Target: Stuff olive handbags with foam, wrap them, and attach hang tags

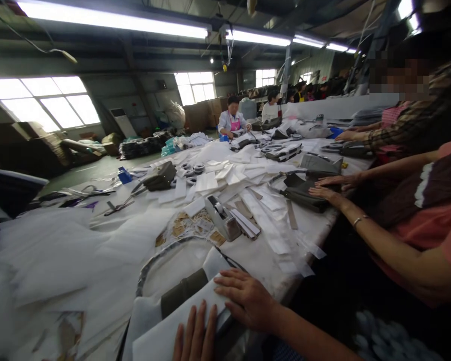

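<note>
Resting left grip (197,338) and right grip (251,298) on a white sheet (160,333), both unclenched with fingers (230,282) stretched out, above an olive bag (184,293) lying directly beneath on the table (268,268). Facing its wrapped handle (154,260), arched just beyond the 2 grips, then a tape dispenser (224,220) farther out beside brown tags (179,228) with strings. Having, well off to the right of both, another person (424,235) at a dark bag (304,193), and pale sheets (75,250) spread out to the left.
</note>
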Motion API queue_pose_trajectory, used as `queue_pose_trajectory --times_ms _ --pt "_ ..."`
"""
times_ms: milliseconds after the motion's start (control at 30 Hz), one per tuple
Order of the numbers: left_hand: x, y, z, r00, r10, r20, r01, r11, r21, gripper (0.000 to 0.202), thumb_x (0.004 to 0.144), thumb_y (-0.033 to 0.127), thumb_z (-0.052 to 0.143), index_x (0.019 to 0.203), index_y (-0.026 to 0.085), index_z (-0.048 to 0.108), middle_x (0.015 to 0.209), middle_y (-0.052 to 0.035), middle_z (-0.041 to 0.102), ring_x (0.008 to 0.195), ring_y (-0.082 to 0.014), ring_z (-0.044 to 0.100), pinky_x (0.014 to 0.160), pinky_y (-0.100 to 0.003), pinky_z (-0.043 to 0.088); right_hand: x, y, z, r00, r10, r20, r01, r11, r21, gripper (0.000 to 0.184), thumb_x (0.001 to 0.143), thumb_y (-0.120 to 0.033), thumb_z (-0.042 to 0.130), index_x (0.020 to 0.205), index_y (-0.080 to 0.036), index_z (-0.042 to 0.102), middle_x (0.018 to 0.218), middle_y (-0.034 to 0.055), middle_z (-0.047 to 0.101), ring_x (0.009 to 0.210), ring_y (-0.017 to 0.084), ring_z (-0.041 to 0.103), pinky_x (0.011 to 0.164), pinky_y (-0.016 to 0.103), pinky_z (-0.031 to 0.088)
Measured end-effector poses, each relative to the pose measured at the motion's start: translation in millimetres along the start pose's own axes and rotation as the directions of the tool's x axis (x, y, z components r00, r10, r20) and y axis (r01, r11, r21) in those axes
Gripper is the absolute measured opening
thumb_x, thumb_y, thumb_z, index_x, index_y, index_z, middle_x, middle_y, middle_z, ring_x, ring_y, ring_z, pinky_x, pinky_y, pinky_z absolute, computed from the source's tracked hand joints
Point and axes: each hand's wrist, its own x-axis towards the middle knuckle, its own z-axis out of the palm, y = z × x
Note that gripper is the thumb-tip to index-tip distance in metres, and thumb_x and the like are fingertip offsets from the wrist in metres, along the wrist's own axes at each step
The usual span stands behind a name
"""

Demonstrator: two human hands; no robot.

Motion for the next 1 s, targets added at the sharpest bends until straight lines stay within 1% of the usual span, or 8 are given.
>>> queue_pose_trajectory --times_ms 200,333,467,600,700,800,900,1000 --pt "4 6 -18.2 0.986 -0.067 0.155 0.079 0.994 -0.073 0.046 0.101 0.020 0.036 0.145 0.024 0.046 0.144 -0.0034 0.055 0.140 -0.0198 0.043 0.126 -0.039 0.014 10 -4 -13 0.998 0.063 0.024 -0.065 0.993 0.096 0.033 0.098 -0.034 0.054 0.126 -0.021 0.067 0.132 0.0067 0.066 0.130 0.023 0.055 0.112 0.038 0.043" --pt "8 13 -23.8 0.975 -0.108 0.192 0.120 0.991 -0.050 0.045 0.101 0.020 0.037 0.145 0.023 0.046 0.147 -0.0036 0.052 0.135 -0.0222 0.049 0.126 -0.040 0.016 59 -3 -30 0.976 0.216 0.017 -0.217 0.972 0.092 0.033 0.102 -0.035 0.046 0.125 -0.021 0.066 0.124 0.0051 0.070 0.117 0.015 0.064 0.103 0.024 0.047" --pt "11 16 -25.8 0.971 -0.135 0.195 0.145 0.989 -0.037 0.044 0.102 0.024 0.035 0.145 0.024 0.047 0.148 -0.0028 0.051 0.135 -0.0223 0.048 0.126 -0.040 0.015 129 14 -23 0.891 0.408 0.201 -0.383 0.911 -0.154 0.029 0.100 -0.032 0.052 0.121 -0.020 0.068 0.124 0.0055 0.070 0.116 0.016 0.064 0.101 0.024 0.046" --pt "10 17 -23.4 0.973 -0.150 0.175 0.159 0.987 -0.034 0.044 0.103 0.025 0.034 0.145 0.025 0.046 0.148 -0.0020 0.052 0.135 -0.0210 0.049 0.126 -0.039 0.014 173 35 3 0.745 0.579 0.330 -0.485 0.811 -0.328 0.025 0.089 -0.035 0.070 0.099 -0.013 0.072 0.107 0.0118 0.073 0.107 0.025 0.067 0.096 0.039 0.051" --pt "9 17 -21.2 0.977 -0.152 0.151 0.158 0.987 -0.031 0.044 0.103 0.026 0.033 0.145 0.025 0.046 0.148 -0.0016 0.052 0.136 -0.0204 0.048 0.126 -0.040 0.015 181 47 19 0.653 0.675 0.344 -0.539 0.733 -0.414 0.031 0.093 -0.040 0.065 0.109 -0.014 0.066 0.115 0.0094 0.067 0.107 0.023 0.064 0.096 0.047 0.051" --pt "8 18 -20.4 0.974 -0.163 0.155 0.171 0.984 -0.042 0.044 0.103 0.028 0.031 0.145 0.027 0.046 0.148 -0.0004 0.052 0.138 -0.0198 0.045 0.126 -0.040 0.014 182 56 25 0.607 0.711 0.354 -0.577 0.701 -0.418 0.030 0.094 -0.040 0.063 0.110 -0.015 0.065 0.115 0.0090 0.066 0.106 0.023 0.064 0.094 0.046 0.052" --pt "7 19 -20.0 0.969 -0.180 0.167 0.191 0.980 -0.052 0.045 0.104 0.030 0.029 0.145 0.027 0.046 0.149 0.0005 0.051 0.139 -0.0194 0.044 0.126 -0.039 0.013 179 66 25 0.600 0.698 0.392 -0.617 0.715 -0.329 0.026 0.094 -0.040 0.063 0.100 -0.016 0.066 0.104 0.0060 0.068 0.095 0.019 0.066 0.086 0.039 0.055" --pt "8 20 -19.7 0.970 -0.195 0.141 0.207 0.976 -0.074 0.045 0.104 0.031 0.029 0.144 0.028 0.047 0.149 0.0009 0.051 0.138 -0.0191 0.045 0.126 -0.038 0.014 174 72 22 0.651 0.630 0.424 -0.647 0.752 -0.125 0.030 0.088 -0.043 0.069 0.085 -0.013 0.066 0.083 0.0012 0.068 0.078 0.017 0.065 0.073 0.032 0.054"
